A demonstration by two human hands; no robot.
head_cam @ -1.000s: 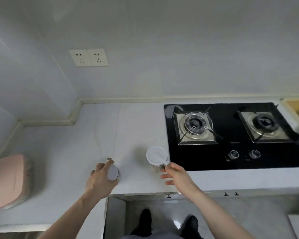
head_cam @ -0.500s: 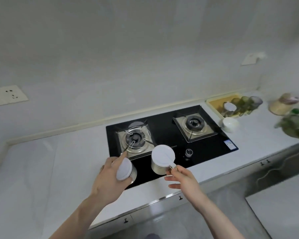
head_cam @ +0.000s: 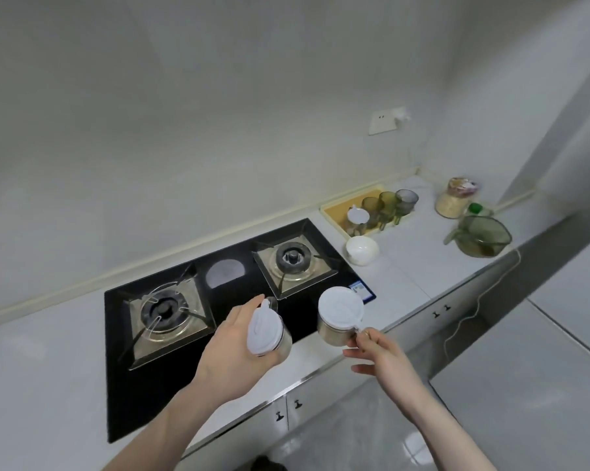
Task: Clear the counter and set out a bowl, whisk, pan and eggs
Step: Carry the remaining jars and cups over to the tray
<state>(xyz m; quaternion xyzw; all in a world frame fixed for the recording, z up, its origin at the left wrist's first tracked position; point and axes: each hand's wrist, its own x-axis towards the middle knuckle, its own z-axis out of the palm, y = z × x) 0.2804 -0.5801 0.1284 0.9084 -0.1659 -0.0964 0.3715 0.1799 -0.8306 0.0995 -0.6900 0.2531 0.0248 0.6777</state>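
Note:
My left hand (head_cam: 234,348) grips a small glass jar with a white flip lid (head_cam: 265,331), held in the air over the front edge of the black hob (head_cam: 123,368). My right hand (head_cam: 378,351) pinches the handle of a second white-lidded jar (head_cam: 339,316), also lifted, above the hob's right front corner. A white bowl (head_cam: 362,249) sits on the white counter (head_cam: 422,266) just right of the hob. No whisk, pan or eggs are in sight.
A yellow tray (head_cam: 337,207) behind the bowl holds another white-lidded jar and three tinted glasses (head_cam: 388,205). Farther right stand a lidded food jar (head_cam: 455,198), a green-capped bottle (head_cam: 475,209) and a green glass jug (head_cam: 482,236). A cord (head_cam: 484,294) hangs over the counter's front edge.
Both jars were lifted off the counter left of the hob and carried rightward over it. My view has swung right, bringing the tray, bowl and jug into sight.

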